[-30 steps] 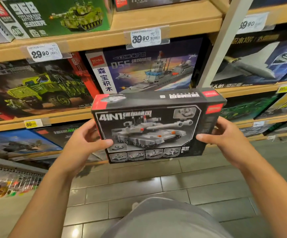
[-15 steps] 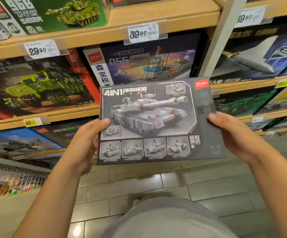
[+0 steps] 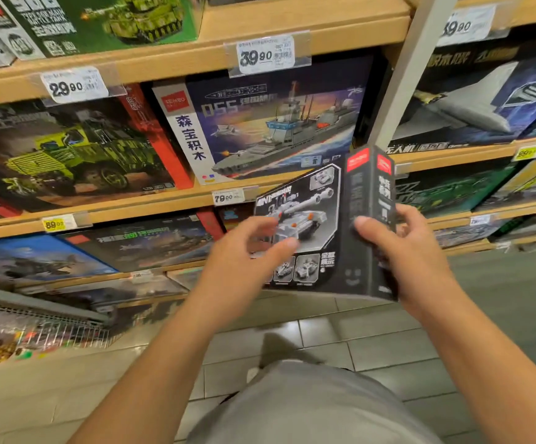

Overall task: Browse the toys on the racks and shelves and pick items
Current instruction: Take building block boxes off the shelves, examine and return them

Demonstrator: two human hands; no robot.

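Gripping the grey tank building-set box (image 3: 340,225) by its right edge, the right hand (image 3: 398,251) holds it upright in front of the shelves, thumb on the front face. Left hand (image 3: 247,261) is blurred, fingers loosely spread before the box front; contact cannot be told. Behind: warship box (image 3: 269,123) under a 39.90 price tag (image 3: 266,56), green truck box (image 3: 67,152) to its left.

Tank box (image 3: 327,225) before shelves (image 3: 170,206), between hands.
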